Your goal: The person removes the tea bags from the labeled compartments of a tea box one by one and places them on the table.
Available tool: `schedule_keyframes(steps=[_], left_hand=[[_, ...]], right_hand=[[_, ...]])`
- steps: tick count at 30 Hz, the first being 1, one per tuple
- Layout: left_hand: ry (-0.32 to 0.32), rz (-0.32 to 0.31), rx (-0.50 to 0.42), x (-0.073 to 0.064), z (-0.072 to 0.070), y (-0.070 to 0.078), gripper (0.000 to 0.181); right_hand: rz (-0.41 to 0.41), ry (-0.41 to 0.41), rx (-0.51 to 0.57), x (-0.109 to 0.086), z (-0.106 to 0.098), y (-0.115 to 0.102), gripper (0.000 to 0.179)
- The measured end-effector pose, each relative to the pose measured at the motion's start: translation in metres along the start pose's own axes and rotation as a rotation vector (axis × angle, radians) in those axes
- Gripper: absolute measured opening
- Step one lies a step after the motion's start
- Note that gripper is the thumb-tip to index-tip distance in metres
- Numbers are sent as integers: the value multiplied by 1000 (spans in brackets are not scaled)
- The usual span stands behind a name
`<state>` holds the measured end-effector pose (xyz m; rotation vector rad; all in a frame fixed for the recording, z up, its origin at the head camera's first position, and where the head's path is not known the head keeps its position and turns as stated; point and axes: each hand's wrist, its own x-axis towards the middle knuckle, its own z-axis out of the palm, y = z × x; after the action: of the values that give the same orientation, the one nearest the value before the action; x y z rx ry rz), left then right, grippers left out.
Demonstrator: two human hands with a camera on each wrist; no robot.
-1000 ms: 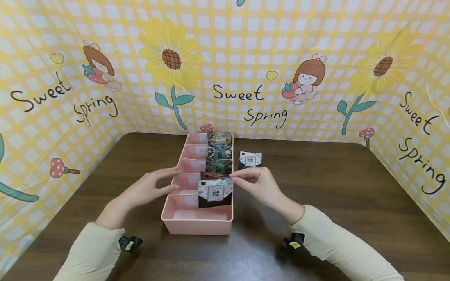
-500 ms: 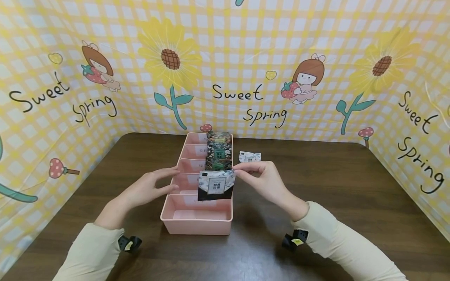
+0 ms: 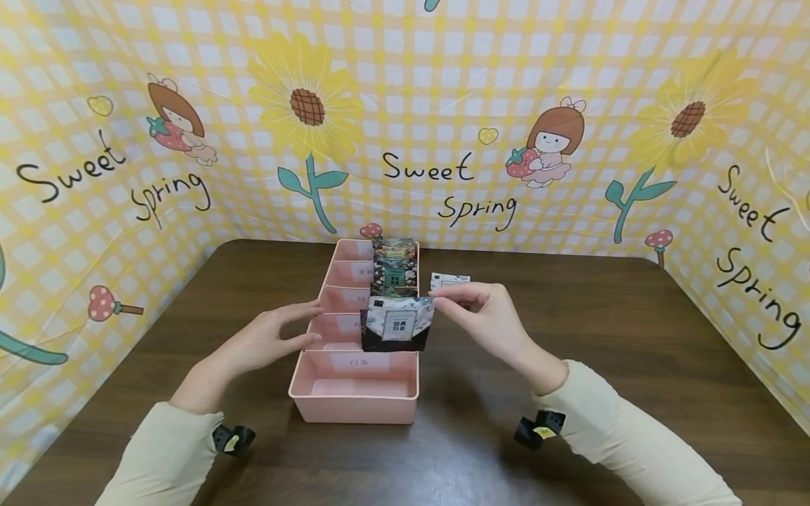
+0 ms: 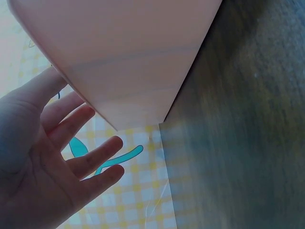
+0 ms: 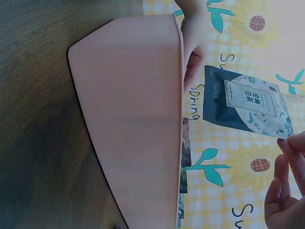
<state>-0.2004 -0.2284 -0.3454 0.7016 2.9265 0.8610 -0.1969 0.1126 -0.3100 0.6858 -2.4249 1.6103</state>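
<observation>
My right hand pinches the corner of a white-and-black tea sachet between thumb and fingertips. The sachet hangs over the pink divided box, overlapping its fourth compartment in the head view. From the right wrist view, the same sachet shows above the box's rim. My left hand lies at the box's left rim with fingers relaxed, thumb and index at the edge; in the left wrist view, several fingers spread apart beside the wall. Dark patterned sachets stand in the rear compartments. Part of the compartment behind the held sachet is hidden.
Another white sachet lies on the brown wooden table right of the box, partly covered by my right hand. The front compartment's divider bears a paper label. A yellow checked cloth hangs around the table's back and sides.
My right hand has risen and shifted slightly right, lifting the sachet away from the front compartment, whose label now shows fully. The left hand has stayed in place.
</observation>
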Motion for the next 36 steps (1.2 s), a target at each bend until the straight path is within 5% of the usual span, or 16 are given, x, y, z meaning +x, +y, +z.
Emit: schedule_keyframes(steps=[36], left_hand=[[5, 22, 2, -1, 0, 0, 52]], right_hand=[[-5, 151, -5, 6, -43, 12, 20]])
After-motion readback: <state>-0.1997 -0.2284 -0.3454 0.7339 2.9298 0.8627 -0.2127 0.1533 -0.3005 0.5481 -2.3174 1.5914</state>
